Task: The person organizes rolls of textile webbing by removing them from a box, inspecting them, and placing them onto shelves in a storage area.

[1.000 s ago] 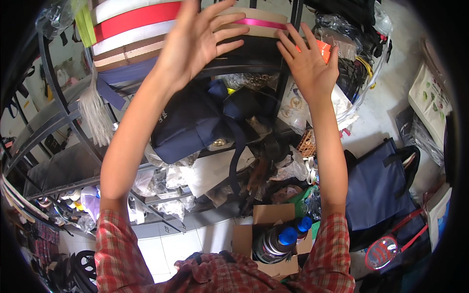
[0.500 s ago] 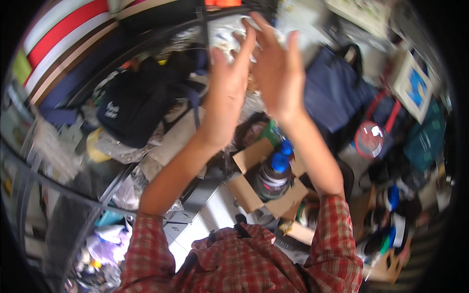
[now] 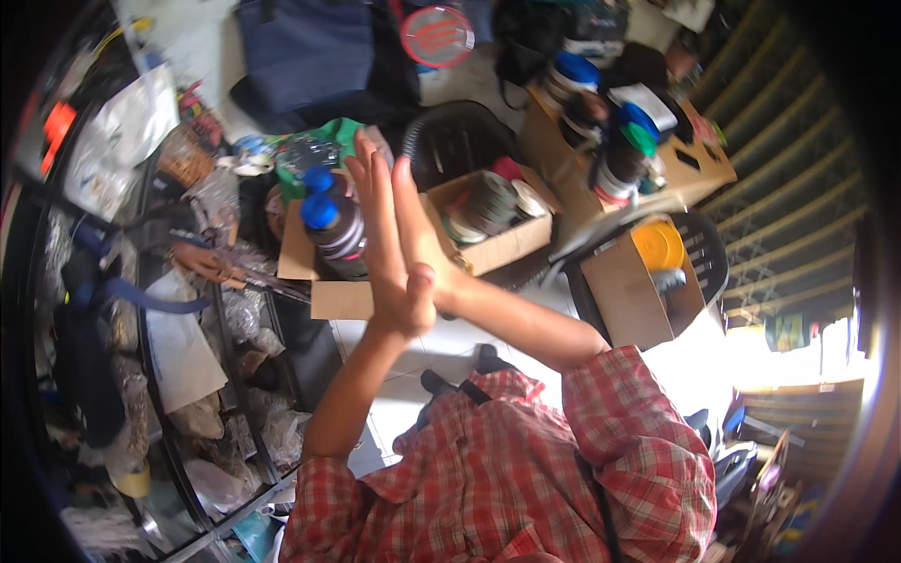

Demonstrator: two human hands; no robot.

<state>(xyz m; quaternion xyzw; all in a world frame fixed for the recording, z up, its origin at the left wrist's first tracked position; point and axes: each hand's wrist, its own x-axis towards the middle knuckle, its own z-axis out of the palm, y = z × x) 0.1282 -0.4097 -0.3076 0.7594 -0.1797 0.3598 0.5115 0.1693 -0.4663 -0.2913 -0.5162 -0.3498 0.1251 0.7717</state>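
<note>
Left hand (image 3: 385, 246): your fingers stretched straight, close together, gripping nothing visible.
Right hand (image 3: 428, 251): palm turned to your left one, fingers also straight, no object visible.
Blue-capped bottles (image 3: 342, 242): beyond your left hand, in an open cardboard box (image 3: 343, 301).
Dark blue bag (image 3: 305, 56): farther off.

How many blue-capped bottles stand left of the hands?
2: the nearer bottle in the open cardboard box, the farther bottle just behind it, partly hidden. More may be hidden.
</note>
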